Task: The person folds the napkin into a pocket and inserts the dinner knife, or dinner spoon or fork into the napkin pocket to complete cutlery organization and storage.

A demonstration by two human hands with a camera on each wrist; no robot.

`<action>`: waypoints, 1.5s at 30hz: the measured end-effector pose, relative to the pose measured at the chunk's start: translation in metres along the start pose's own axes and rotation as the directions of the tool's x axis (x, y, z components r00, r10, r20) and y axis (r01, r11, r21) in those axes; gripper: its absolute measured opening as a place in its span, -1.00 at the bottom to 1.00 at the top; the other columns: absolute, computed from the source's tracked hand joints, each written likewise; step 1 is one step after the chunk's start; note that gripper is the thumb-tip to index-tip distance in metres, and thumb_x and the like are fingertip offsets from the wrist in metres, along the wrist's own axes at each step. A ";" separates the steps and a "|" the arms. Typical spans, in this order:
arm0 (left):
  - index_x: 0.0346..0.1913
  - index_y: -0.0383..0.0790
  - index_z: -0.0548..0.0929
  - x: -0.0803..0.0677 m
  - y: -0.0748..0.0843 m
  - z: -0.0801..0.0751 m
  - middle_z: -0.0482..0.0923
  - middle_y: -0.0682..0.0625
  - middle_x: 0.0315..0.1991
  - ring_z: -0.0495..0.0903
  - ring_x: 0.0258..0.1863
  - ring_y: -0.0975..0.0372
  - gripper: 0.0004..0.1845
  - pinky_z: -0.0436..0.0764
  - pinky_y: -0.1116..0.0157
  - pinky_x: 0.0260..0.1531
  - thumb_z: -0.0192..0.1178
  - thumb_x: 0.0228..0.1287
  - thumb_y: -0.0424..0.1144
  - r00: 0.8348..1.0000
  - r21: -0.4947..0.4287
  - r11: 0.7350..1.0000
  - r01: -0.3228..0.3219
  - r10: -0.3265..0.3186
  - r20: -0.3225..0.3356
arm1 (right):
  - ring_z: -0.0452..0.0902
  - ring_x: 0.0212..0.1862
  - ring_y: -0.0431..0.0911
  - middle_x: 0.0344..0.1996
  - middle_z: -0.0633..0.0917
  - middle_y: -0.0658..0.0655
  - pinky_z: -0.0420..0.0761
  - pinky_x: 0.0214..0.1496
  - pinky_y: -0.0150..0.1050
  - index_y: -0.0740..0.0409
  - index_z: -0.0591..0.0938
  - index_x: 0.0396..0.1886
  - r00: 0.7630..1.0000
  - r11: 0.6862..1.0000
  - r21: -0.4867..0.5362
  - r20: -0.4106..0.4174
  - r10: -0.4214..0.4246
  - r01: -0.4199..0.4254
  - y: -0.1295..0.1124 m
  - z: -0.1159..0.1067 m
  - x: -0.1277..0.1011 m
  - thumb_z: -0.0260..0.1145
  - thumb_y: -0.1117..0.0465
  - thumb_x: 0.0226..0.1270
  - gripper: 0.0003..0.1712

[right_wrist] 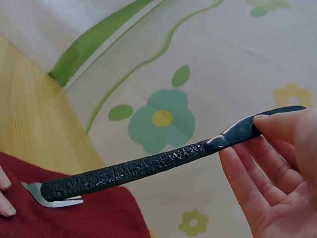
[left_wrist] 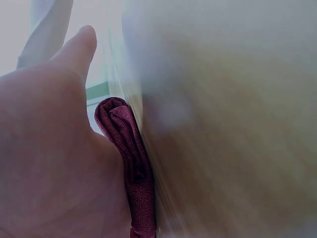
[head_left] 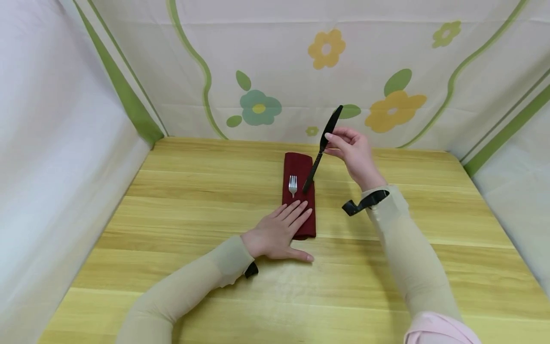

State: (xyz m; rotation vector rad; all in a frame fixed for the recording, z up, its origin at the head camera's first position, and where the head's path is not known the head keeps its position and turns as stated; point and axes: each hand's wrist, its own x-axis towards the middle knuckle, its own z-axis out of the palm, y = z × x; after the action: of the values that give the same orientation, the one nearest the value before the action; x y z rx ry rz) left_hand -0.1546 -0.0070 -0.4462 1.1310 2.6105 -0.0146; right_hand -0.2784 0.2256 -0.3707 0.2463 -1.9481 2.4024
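Observation:
A dark red folded napkin (head_left: 298,163) lies lengthwise on the table, its rolled layers showing edge-on in the left wrist view. On it is a silver fork (head_left: 293,184), tines pointing away; its lower part is hidden at my left fingertips. My left hand (head_left: 275,235) rests on the napkin's near half with fingers straight and thumb out to the side. Between thumb and fingers, my right hand (head_left: 355,152) pinches a black table knife (right_wrist: 124,171) by its blade. The knife slants up, its textured handle end low over the napkin beside the fork, overlapping it in the right wrist view.
The wooden table (head_left: 193,191) runs back to a white curtain (head_left: 283,62) printed with flowers. White cloth walls with green trim flank both sides. A black strap (head_left: 365,203) hangs loose from the right wrist.

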 end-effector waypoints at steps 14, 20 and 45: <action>0.63 -0.03 -0.35 0.002 -0.001 0.003 -0.49 0.02 0.63 -0.49 0.57 0.19 0.23 -0.36 0.20 0.49 -0.28 0.15 0.72 1.000 -0.004 1.000 -0.002 0.002 -0.017 | 0.69 -0.28 -0.04 -0.25 0.75 0.16 0.70 -0.03 -0.04 0.27 0.65 -0.12 0.999 0.999 -0.032 0.016 0.029 -0.029 0.025 0.007 0.029 0.39 0.33 0.41 -0.87; 0.63 -0.03 -0.35 0.002 0.000 0.003 -0.50 0.02 0.63 -0.49 0.57 0.19 0.24 -0.35 0.19 0.50 -0.26 0.14 0.72 1.000 -0.020 1.000 -0.001 0.001 -0.015 | 0.66 -0.31 -0.05 -0.26 0.74 0.14 0.72 -0.12 -0.16 0.29 0.64 -0.11 0.996 0.995 -0.062 0.019 0.082 -0.081 0.029 0.009 0.034 0.40 0.32 0.41 -0.84; 0.62 -0.02 -0.39 -0.002 0.004 -0.003 -0.59 -0.04 0.62 -0.54 0.56 0.17 0.26 -0.34 0.20 0.49 -0.23 0.12 0.72 1.000 -0.005 1.000 0.007 -0.007 0.014 | 0.68 -0.40 -0.13 -0.30 0.69 0.18 0.72 -0.19 -0.27 0.48 0.58 0.11 0.920 0.898 -0.252 0.059 0.388 -0.362 0.078 0.005 0.033 0.32 0.31 0.48 -0.66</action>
State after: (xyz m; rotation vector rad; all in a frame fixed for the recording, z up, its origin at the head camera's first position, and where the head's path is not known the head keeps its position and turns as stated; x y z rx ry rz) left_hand -0.1513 -0.0053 -0.4427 1.1162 2.6013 -0.0173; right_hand -0.3209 0.2015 -0.4405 -0.0157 -2.5114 2.3685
